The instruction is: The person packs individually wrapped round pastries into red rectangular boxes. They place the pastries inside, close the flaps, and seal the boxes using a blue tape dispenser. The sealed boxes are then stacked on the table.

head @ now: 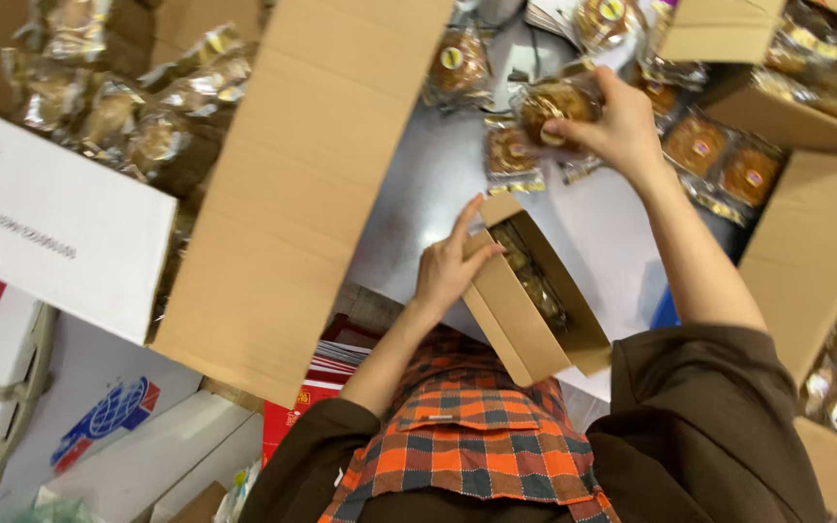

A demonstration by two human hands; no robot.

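Head view: at centre frame the small carton is steadied in the left hand, while the wrapped pastry, closed on by the right hand at upper right, is best lowered flat beside those packed.

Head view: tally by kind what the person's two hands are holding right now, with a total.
Small cardboard box, open, in the left hand: 1
Wrapped pastry, in the right hand: 1
Total: 2
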